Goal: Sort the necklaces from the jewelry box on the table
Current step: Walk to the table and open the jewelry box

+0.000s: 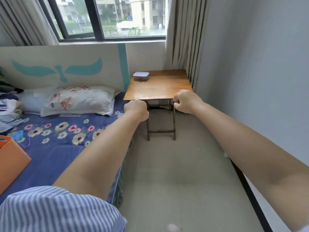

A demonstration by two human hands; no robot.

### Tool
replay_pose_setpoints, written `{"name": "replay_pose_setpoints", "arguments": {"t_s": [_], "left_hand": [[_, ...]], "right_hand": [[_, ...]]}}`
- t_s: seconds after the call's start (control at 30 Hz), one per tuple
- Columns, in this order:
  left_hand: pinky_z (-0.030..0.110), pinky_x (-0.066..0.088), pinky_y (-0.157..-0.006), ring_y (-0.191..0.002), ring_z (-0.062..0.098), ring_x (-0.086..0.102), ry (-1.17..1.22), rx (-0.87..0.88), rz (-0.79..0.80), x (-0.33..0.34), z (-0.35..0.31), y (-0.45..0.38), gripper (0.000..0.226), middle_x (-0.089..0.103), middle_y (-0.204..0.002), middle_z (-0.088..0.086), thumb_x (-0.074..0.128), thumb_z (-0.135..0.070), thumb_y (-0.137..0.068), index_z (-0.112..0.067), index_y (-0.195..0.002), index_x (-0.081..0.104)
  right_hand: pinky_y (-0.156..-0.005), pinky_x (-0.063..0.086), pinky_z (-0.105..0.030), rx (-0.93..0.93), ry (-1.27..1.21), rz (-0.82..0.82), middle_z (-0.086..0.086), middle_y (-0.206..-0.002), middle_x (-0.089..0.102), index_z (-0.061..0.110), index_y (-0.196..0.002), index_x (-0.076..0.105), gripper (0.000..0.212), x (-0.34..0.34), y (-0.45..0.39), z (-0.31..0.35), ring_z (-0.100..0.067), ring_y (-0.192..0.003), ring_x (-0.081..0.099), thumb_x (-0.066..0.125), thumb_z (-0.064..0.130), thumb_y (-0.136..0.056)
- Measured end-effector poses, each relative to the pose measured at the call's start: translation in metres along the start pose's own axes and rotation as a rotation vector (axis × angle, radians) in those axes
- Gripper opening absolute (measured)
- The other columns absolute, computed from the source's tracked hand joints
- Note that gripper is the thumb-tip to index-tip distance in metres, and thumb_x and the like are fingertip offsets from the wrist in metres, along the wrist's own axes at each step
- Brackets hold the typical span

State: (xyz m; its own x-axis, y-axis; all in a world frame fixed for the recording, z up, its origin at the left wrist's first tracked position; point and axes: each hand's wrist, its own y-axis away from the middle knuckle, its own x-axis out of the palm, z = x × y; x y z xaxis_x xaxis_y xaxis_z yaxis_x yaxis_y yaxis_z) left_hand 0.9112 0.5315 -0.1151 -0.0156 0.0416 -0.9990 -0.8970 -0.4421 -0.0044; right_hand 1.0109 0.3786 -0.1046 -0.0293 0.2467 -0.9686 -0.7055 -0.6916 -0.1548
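Floral pillow (78,99) on blue bed (55,148), orange bin (11,161) nr edge.

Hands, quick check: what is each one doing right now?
Left hand: closed in a fist at the near edge of the table; whether it grips it cannot be told.
Right hand: fingers curled closed at the same edge, grip unclear.
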Motion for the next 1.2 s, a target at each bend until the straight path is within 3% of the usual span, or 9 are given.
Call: {"name": "replay_pose_setpoints", "arguments": {"t_s": [0.17,0.37,0.5,0.73,0.9,1.0,1.1,1.2], "left_hand": [[0.031,0.035,-0.070,-0.107,0.033,0.056,0.060,-0.049,0.002,0.010,0.025,-0.126,0.034,0.060,-0.117,0.016,0.040,-0.026,-0.095,-0.003,-0.110,0.061],[0.033,0.044,-0.073,-0.106,0.033,0.058,0.100,-0.130,0.062,0.042,0.074,-0.272,0.034,0.063,-0.113,0.015,0.040,-0.026,-0.093,-0.004,-0.106,0.064],[0.035,0.049,-0.079,-0.107,0.033,0.059,0.111,-0.105,0.085,0.059,0.108,-0.376,0.031,0.064,-0.116,0.014,0.044,-0.025,-0.091,-0.005,-0.105,0.064],[0.035,0.046,-0.080,-0.112,0.031,0.056,0.065,-0.087,0.121,0.073,0.144,-0.544,0.032,0.062,-0.121,0.011,0.043,-0.022,-0.090,-0.010,-0.112,0.062],[0.032,0.042,-0.067,-0.087,0.028,0.052,0.029,-0.048,0.237,0.105,0.149,-0.642,0.020,0.064,-0.109,0.011,0.040,-0.019,-0.091,-0.009,-0.087,0.057],[0.032,0.042,-0.066,-0.083,0.027,0.049,0.022,-0.050,0.267,0.124,0.154,-0.703,0.019,0.064,-0.105,0.011,0.040,-0.019,-0.092,-0.010,-0.080,0.051],[0.032,0.043,-0.068,-0.085,0.027,0.052,0.043,-0.069,0.288,0.137,0.158,-0.764,0.022,0.064,-0.105,0.011,0.041,-0.023,-0.093,-0.009,-0.086,0.057],[0.033,0.045,-0.072,-0.099,0.030,0.057,0.048,-0.093,0.332,0.145,0.161,-0.817,0.028,0.063,-0.110,0.011,0.040,-0.023,-0.093,-0.007,-0.101,0.062]], "right_hand": [[-0.089,0.047,-0.038,-0.035,-0.062,0.047,-0.009,-0.126,0.055,0.011,-0.114,0.059,0.028,0.020,-0.130,-0.026,-0.029,-0.112,0.052,0.048,0.020,-0.090],[-0.092,0.044,-0.036,-0.091,-0.109,0.080,-0.009,-0.125,0.055,0.012,-0.113,0.060,0.027,0.060,-0.280,-0.033,-0.028,-0.113,0.052,0.048,0.019,-0.089],[-0.089,0.049,-0.039,-0.121,-0.123,0.074,-0.010,-0.120,0.057,0.012,-0.110,0.062,0.026,0.084,-0.380,-0.032,-0.028,-0.107,0.054,0.049,0.021,-0.089],[-0.090,0.044,-0.034,-0.045,-0.126,0.121,-0.012,-0.124,0.056,0.007,-0.110,0.062,0.027,0.110,-0.538,-0.059,-0.028,-0.112,0.052,0.050,0.018,-0.090],[-0.092,0.047,-0.037,-0.003,-0.127,0.199,-0.011,-0.123,0.057,0.007,-0.108,0.063,0.026,0.140,-0.630,-0.095,-0.028,-0.112,0.053,0.049,0.018,-0.089],[-0.091,0.049,-0.038,-0.008,-0.129,0.228,-0.011,-0.120,0.058,0.007,-0.105,0.065,0.025,0.162,-0.694,-0.115,-0.028,-0.109,0.054,0.048,0.017,-0.089],[-0.090,0.050,-0.041,0.011,-0.176,0.283,-0.016,-0.113,0.061,0.003,-0.097,0.067,0.025,0.186,-0.758,-0.136,-0.029,-0.103,0.056,0.048,0.016,-0.088],[-0.091,0.049,-0.040,0.034,-0.201,0.353,-0.014,-0.111,0.062,0.006,-0.098,0.067,0.024,0.208,-0.814,-0.155,-0.029,-0.102,0.056,0.047,0.014,-0.086]]}}
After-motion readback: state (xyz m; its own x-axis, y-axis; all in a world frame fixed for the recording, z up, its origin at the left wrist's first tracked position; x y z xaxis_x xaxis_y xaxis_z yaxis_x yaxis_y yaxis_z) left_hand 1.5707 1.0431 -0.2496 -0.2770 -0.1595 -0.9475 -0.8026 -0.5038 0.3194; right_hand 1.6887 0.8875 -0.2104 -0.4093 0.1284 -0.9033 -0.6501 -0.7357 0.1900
